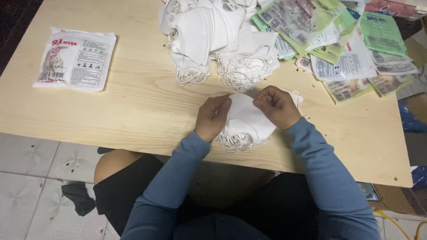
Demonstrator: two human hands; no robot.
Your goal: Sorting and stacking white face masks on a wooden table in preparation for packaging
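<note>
A: Report the nearest items first.

B: The person sits at the near edge of a light wooden bench (pixel 133 115), both arms in blue sleeves. A small stack of white face masks (pixel 246 121) lies on the bench just in front of them, with its ear loops spilling toward the near edge.

A: State of each hand?

B: The left hand (pixel 212 116) rests against the left side of the stack, fingers curled onto the top mask, gripping its edge. The right hand (pixel 276 106) is clenched at the stack's upper right corner, fingertips pinching the mask material there. Both hands touch the same stack.

A: Items beyond the hands?

B: A large loose pile of white masks (pixel 213 40) sits farther back at the centre of the bench, with tangled elastic loops along its near side. It lies near the small stack but apart from it.

A: Far left and far right?

B: A sealed flat mask packet (pixel 75 60), white with red printing, lies alone at far left, well apart from the hands. At far right, a spread of empty green and clear packets (pixel 342 44) overlaps, touching the large pile's right side.
</note>
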